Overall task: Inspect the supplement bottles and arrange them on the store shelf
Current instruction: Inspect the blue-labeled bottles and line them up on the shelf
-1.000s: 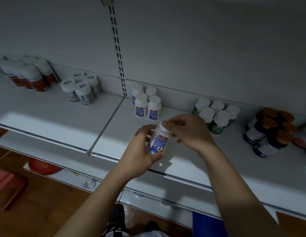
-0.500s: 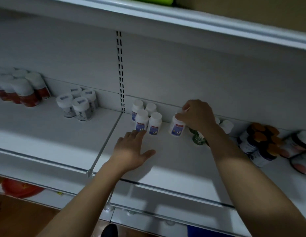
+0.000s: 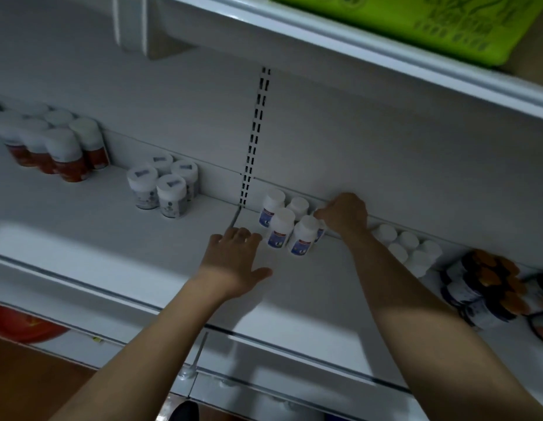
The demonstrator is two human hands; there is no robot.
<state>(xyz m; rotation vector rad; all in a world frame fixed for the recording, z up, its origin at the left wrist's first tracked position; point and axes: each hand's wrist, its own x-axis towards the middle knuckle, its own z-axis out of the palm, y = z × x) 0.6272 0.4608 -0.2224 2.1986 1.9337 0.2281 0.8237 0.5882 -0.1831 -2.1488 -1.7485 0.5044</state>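
Reaching to the far edge of the shelf [image 3: 309, 287], the right hand [image 3: 343, 215] curls over a bottle [image 3: 320, 234], gripping its top. The bottle is mostly hidden and stands just right of the blue-label four [image 3: 282, 223], touching them. The left hand [image 3: 233, 265] lies flat on the shelf, fingers straight, holding nothing, tips just left of the group. White-capped bottles [image 3: 407, 247] stand further right, and a green basket [image 3: 431, 25] sits above.
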